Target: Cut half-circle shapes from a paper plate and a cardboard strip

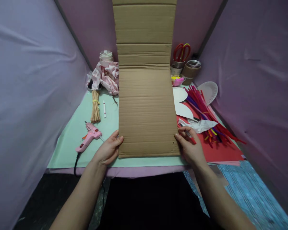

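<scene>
My left hand (109, 147) pinches the cardboard (146, 118) at its near left edge, and my right hand (190, 147) grips its near right edge while also holding a red pen (191, 138). The cardboard is over the middle of the table (62, 150), between the glue gun (89, 137) on the left and red paper (214, 150) on the right.

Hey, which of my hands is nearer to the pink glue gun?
Left. Your left hand, gripping the left edge of the cardboard, is just right of the glue gun; your right hand is farther off, at the opposite edge.
</scene>
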